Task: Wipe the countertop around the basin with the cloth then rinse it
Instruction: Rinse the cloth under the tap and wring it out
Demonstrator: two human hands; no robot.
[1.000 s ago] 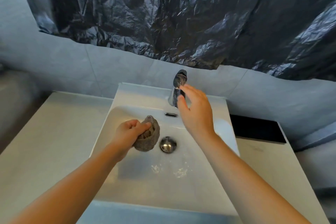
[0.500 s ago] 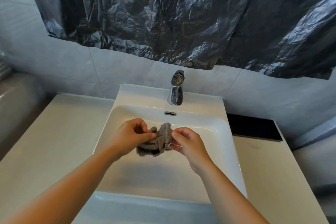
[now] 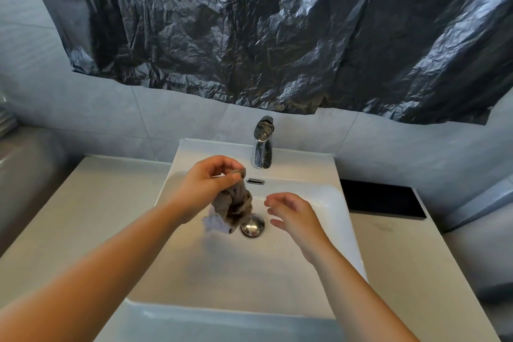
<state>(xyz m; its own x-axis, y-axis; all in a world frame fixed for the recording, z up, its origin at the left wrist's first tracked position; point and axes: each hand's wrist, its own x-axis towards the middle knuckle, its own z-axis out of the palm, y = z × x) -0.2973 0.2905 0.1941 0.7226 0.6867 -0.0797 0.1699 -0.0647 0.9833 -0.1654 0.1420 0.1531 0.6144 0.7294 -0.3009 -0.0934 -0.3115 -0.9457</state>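
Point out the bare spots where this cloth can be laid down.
Countertop left of the basin is bare; so is the strip right of it, nearer than the black panel. Crowded: basin middle, with left hand, cloth, right hand, drain plug.

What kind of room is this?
Probably a bathroom: there is a white basin with a chrome tap, pale wall tiles behind it, and the left hand holds a cloth over the basin.

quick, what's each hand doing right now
Left hand: pinching the top of the cloth, which hangs over the basin.
Right hand: open, holding nothing.
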